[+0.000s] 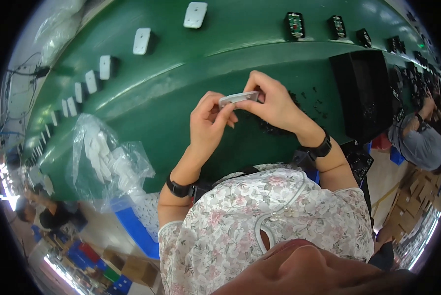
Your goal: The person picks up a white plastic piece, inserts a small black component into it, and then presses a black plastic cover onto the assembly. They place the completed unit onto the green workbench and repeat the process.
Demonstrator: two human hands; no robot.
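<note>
A small white plastic cover (234,100) is held edge-on above the green bench, between my two hands. My left hand (208,119) pinches its left end, thumb and fingers closed on it. Around its right end my right hand (275,102) is closed, with the thumb along the near edge. The fingers hide part of the cover, and its far face cannot be seen. Small black parts (320,102) lie scattered on the bench beyond and under my right hand.
White covers (142,41) stand in a line along the bench's far left side. Black housings with green circuit boards (295,24) sit far right. A black box (362,93) stands at right, a clear bag of white parts (100,152) at left. Other people work at both sides.
</note>
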